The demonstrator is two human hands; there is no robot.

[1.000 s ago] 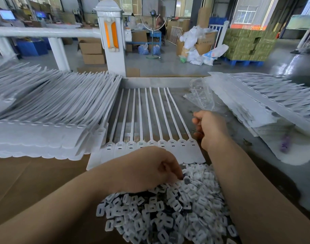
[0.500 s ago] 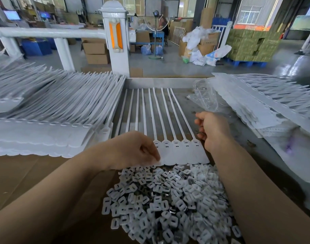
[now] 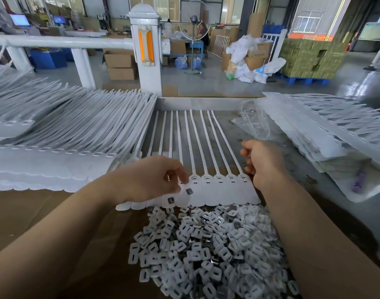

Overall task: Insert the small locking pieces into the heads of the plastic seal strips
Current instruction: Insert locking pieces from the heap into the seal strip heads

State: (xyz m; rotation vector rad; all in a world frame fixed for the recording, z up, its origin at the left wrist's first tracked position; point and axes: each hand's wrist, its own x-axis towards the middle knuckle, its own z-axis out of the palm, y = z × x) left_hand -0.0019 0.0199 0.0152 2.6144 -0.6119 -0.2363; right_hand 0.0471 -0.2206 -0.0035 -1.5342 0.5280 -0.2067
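Observation:
A joined row of white seal strips [image 3: 208, 147] lies in front of me, heads toward me and tails pointing away. My left hand [image 3: 154, 180] hovers over the left heads with fingertips pinched together; what they hold is hidden. Two small locking pieces [image 3: 189, 191] lie loose on the tags just under that hand. My right hand [image 3: 263, 162] rests curled at the right end of the row, beside the last head [image 3: 243, 178]. A big heap of white locking pieces [image 3: 206, 244] covers the cardboard [image 3: 44, 212] near me.
Thick stacks of seal strips sit on the left [image 3: 55, 130] and on the right [image 3: 324, 130]. A crumpled clear plastic bag [image 3: 252, 124] lies behind my right hand. A white railing post [image 3: 146, 50] stands beyond the table edge.
My left hand left the heap of locking pieces and moved up and left onto the strip heads. Two pieces now lie on the tags. My right hand stayed at the right end.

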